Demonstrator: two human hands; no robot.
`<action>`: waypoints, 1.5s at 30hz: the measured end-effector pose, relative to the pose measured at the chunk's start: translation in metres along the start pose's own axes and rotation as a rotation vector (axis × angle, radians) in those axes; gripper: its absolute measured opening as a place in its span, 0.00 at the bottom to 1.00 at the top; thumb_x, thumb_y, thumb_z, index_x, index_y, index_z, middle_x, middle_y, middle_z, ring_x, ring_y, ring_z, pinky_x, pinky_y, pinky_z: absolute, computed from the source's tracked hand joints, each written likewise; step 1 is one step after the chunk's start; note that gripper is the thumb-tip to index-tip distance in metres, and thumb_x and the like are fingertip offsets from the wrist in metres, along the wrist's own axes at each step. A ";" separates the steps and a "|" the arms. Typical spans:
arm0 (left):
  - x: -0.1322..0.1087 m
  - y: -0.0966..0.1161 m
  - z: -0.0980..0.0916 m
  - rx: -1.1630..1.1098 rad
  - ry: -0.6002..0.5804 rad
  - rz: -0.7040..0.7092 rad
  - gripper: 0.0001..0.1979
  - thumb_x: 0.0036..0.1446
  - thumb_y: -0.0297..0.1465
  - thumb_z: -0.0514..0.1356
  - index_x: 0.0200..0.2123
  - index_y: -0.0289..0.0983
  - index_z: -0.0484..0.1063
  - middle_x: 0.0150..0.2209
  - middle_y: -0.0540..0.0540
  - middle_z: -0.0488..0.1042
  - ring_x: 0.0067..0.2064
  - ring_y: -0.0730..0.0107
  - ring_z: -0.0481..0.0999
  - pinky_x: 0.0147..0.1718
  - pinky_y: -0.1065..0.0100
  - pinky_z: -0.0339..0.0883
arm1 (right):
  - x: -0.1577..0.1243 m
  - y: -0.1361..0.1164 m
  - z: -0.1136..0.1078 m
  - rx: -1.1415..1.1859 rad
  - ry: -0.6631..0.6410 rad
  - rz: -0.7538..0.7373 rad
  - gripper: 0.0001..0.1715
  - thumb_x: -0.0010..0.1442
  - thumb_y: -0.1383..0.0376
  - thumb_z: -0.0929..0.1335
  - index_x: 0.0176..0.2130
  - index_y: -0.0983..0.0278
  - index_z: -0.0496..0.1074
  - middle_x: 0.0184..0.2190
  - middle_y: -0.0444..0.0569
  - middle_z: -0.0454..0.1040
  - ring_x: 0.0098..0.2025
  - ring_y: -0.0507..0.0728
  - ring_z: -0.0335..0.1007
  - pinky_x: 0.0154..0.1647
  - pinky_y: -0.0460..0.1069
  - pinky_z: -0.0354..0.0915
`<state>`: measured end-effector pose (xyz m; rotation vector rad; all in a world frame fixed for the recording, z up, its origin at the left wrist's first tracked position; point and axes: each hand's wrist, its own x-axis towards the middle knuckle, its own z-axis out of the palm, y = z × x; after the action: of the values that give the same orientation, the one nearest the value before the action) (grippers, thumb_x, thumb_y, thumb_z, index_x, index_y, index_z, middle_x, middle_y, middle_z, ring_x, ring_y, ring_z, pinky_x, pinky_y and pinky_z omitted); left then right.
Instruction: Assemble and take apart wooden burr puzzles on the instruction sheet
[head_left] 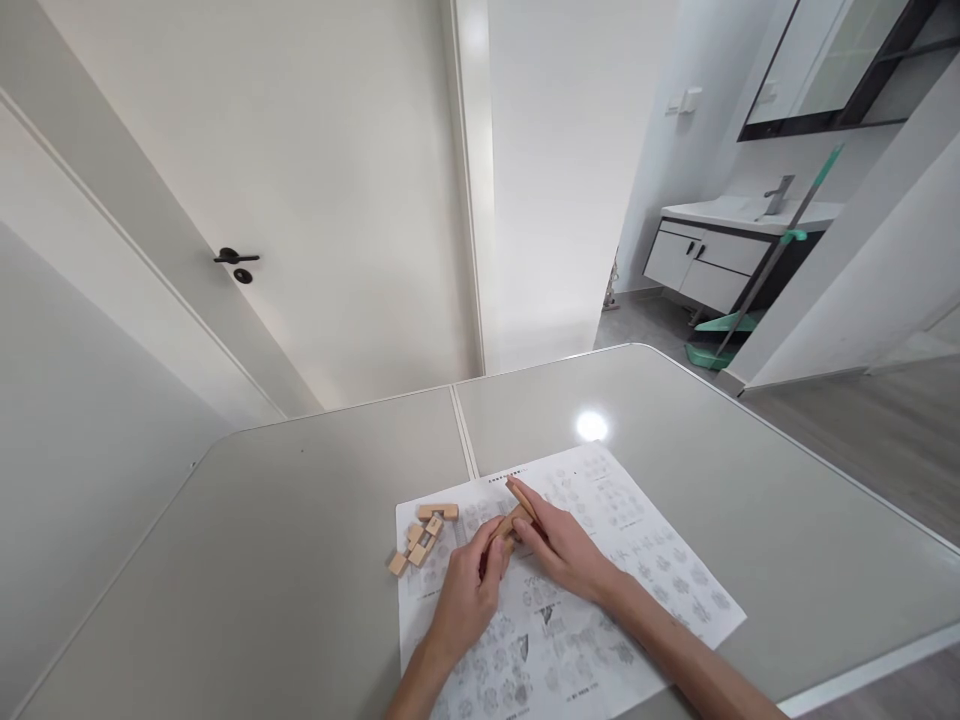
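Note:
Both my hands meet over a printed sheet covered in small grey diagrams. My left hand pinches wooden puzzle pieces from the left side, fingers curled round them. On the other side, my right hand grips the same cluster, with one long piece slanting up along its index finger. My fingers hide part of the cluster, so how the pieces join cannot be made out. Left of my left hand lie several loose notched wooden pieces, and a longer notched wooden bar lies just behind them, on the sheet's left edge.
The grey table has a seam running toward its far edge. A closed door with a black handle stands beyond. At the back right are a washbasin cabinet and a green broom with dustpan.

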<state>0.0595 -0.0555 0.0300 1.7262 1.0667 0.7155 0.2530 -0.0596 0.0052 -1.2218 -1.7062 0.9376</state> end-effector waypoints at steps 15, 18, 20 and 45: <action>0.001 -0.005 -0.003 -0.111 -0.019 -0.017 0.22 0.72 0.46 0.48 0.55 0.37 0.69 0.25 0.54 0.57 0.23 0.74 0.52 0.22 0.70 0.48 | -0.002 -0.006 0.004 -0.130 -0.046 -0.023 0.38 0.75 0.56 0.58 0.75 0.62 0.39 0.29 0.45 0.74 0.29 0.58 0.69 0.32 0.50 0.64; 0.000 -0.003 -0.003 -0.103 -0.018 -0.002 0.22 0.72 0.46 0.48 0.55 0.37 0.70 0.24 0.55 0.57 0.23 0.73 0.52 0.22 0.70 0.49 | -0.003 -0.003 0.006 -0.211 -0.079 -0.054 0.36 0.76 0.57 0.57 0.75 0.60 0.39 0.29 0.45 0.74 0.26 0.58 0.69 0.30 0.48 0.63; 0.000 0.000 -0.001 -0.098 -0.031 0.014 0.22 0.72 0.45 0.48 0.55 0.37 0.70 0.24 0.55 0.57 0.23 0.73 0.53 0.23 0.69 0.50 | -0.004 -0.001 0.008 -0.265 -0.105 -0.084 0.34 0.77 0.58 0.55 0.75 0.58 0.40 0.33 0.47 0.76 0.25 0.57 0.69 0.28 0.48 0.62; 0.000 0.003 0.003 -0.135 0.013 -0.013 0.21 0.72 0.45 0.48 0.55 0.39 0.68 0.25 0.54 0.62 0.23 0.72 0.53 0.26 0.68 0.54 | -0.001 0.004 0.009 -0.422 -0.047 -0.231 0.32 0.77 0.63 0.54 0.75 0.54 0.41 0.52 0.53 0.79 0.31 0.56 0.77 0.29 0.47 0.66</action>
<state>0.0634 -0.0576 0.0319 1.6003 1.0141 0.7744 0.2458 -0.0607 -0.0019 -1.2342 -2.1009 0.4845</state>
